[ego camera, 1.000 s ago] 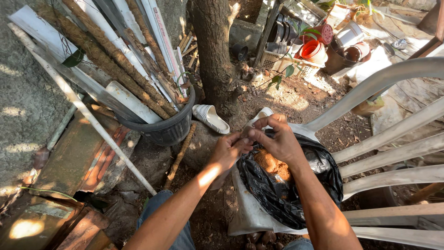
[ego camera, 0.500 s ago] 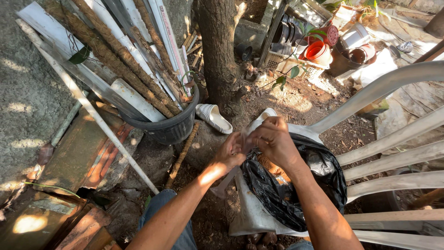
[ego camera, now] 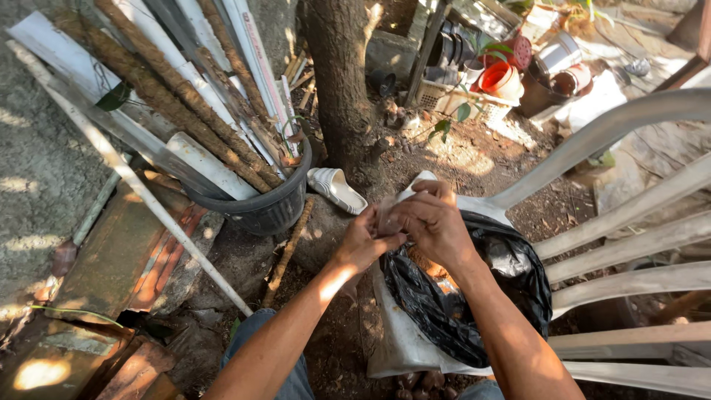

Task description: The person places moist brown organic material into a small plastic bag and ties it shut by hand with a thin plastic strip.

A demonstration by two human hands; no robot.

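Observation:
My left hand and my right hand meet above a black plastic bag that lines a white sack. Both hands pinch the same small pale piece of the sack's rim or plastic between their fingers; what exactly it is stays partly hidden by my fingers. Brownish orange material shows inside the bag, just below my right hand. The sack stands on the dirt between my knees, next to a white plastic chair.
A black tub holds leaning coir-wrapped poles and white pipes. A tree trunk rises behind a white sandal. Pots and a basket sit farther back. Rusty metal sheets lie at left.
My view has shifted slightly. Both hands stayed together over the bag's rim, with my right hand curling further over the left fingers.

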